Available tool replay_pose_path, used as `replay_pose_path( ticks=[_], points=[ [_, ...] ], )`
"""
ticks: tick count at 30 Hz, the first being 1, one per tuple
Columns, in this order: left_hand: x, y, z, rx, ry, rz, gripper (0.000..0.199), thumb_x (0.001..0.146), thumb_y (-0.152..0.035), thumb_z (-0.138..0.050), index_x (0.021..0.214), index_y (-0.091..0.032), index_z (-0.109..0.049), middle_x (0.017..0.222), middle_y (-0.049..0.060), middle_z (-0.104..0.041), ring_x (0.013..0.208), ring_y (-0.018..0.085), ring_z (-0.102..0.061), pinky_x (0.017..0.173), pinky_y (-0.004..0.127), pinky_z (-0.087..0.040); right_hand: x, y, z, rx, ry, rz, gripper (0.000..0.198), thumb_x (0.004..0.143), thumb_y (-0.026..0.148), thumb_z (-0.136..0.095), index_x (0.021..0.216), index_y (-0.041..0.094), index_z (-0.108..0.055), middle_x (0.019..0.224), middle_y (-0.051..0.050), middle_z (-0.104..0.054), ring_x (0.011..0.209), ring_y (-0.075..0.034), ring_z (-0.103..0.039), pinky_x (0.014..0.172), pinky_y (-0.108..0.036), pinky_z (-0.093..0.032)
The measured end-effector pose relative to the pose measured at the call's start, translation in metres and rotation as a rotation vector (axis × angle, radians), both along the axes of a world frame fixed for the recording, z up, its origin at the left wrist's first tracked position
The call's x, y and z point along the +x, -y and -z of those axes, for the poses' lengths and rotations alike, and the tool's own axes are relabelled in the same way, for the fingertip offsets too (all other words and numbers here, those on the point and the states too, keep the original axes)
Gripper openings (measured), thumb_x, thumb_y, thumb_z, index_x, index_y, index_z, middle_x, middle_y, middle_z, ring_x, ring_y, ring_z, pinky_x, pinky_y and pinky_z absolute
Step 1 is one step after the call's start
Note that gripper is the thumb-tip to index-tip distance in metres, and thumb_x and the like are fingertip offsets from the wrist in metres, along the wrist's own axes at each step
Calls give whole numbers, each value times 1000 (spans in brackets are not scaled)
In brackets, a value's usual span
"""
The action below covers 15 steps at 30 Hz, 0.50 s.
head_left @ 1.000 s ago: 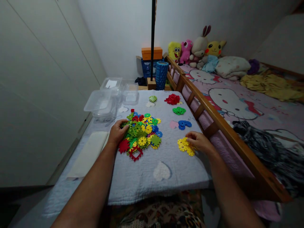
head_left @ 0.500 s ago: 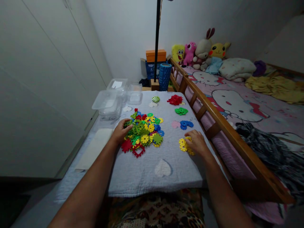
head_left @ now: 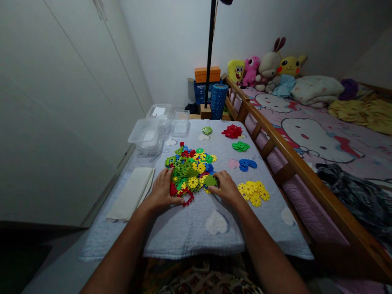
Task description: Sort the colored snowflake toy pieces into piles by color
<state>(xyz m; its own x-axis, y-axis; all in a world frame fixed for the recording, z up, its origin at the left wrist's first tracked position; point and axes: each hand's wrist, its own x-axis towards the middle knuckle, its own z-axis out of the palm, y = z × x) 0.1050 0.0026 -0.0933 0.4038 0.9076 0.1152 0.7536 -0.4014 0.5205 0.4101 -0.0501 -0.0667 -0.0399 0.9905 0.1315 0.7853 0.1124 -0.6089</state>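
Note:
A mixed pile of plastic building pieces (head_left: 192, 182) lies mid-table, in olive green, yellow, red, blue and green. My left hand (head_left: 163, 188) rests at its left edge, fingers apart, beside red pieces. Its thumb reaches a red square frame (head_left: 189, 199). At the right edge, my right hand (head_left: 226, 187) has thumb and fingers parted around an olive-green toothed disc (head_left: 210, 181); firm contact is hard to make out. Sorted groups lie along the right: yellow discs (head_left: 255, 192), blue discs (head_left: 247, 164), green discs (head_left: 240, 146), red pieces (head_left: 232, 131) and, farther left, light-green discs (head_left: 207, 130).
Clear plastic boxes (head_left: 147, 136) stand at the table's back left. A folded cream cloth (head_left: 131, 194) lies at the left. A wooden bed rail (head_left: 283, 161) runs along the right side. Behind the table rise a black pole (head_left: 209, 57) and a blue roller (head_left: 219, 102).
My right hand has moved left from the yellow discs to the pile, uncovering the yellow group. My left hand has slid nearer along the pile's left edge. The view has shifted slightly.

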Motion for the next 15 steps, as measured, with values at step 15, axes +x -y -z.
replay_pose_path(
  ticks=[15],
  points=[
    [43,-15,-7,81,109,-118,101,70,-66,-75,154,-27,-35,164,18,-24,152,42,-21,120,62,-21,53,-26,-51,-196,-501,39,19,70,38,-65,73,20,-61,67,2,-57,63,-13,-50,59,-25,-38]
  ],
)
